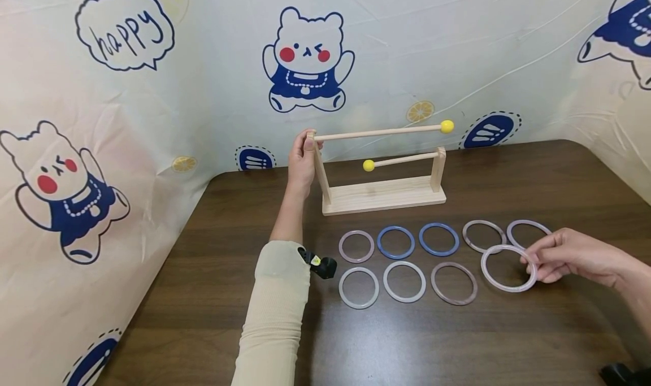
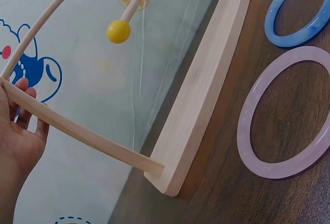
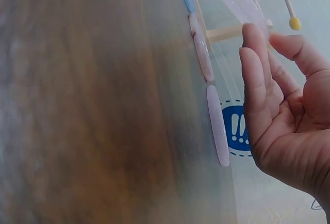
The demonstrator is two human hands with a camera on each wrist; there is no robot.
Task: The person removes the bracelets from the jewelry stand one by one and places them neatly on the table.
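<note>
My left hand (image 1: 302,165) grips the top of the left post (image 1: 322,174) of a wooden bangle stand (image 1: 383,195), its thumb at the front. In the left wrist view, fingers (image 2: 32,92) curl behind that post. From the post a long rod (image 1: 381,133) reaches right and ends in a yellow ball (image 1: 447,126). A lower rod (image 1: 404,159) points left from the short right post, also ball-tipped. At the right, my right hand (image 1: 572,256) pinches a pale pinkish bangle (image 1: 512,289) by its right side. Both rods are bare.
Two rows of bangles lie before the stand: two blue ones (image 1: 380,242), a lilac one (image 1: 341,246), pale ones (image 1: 359,306), a mauve one (image 1: 454,303) and a marbled one (image 1: 484,222). Another lilac bangle (image 1: 529,222) lies behind my right hand. A printed cloth (image 1: 213,92) hangs behind the table.
</note>
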